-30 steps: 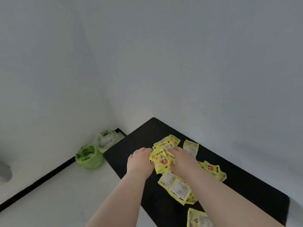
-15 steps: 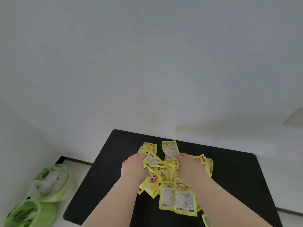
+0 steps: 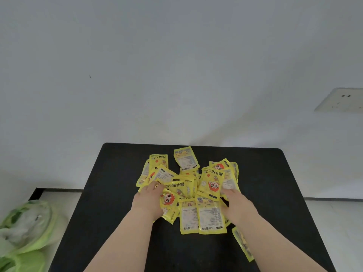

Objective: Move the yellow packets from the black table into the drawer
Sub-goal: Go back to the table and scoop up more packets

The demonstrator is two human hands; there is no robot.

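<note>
While your hands are resting against both sides of the heap of yellow packets [image 3: 211, 216] in the middle of the black table [image 3: 110, 193], your fingertips are lying hidden among them, so I cannot tell whether your left hand [image 3: 148, 201] or right hand [image 3: 236, 206] is gripping anything. The packets are overlapping too much for a sure count; at least a dozen are showing. One lone packet [image 3: 242, 244] is lying toward the table's near right corner, half under your right forearm. Two green bags [image 3: 25, 228], left of the table, are running off the frame.
</note>
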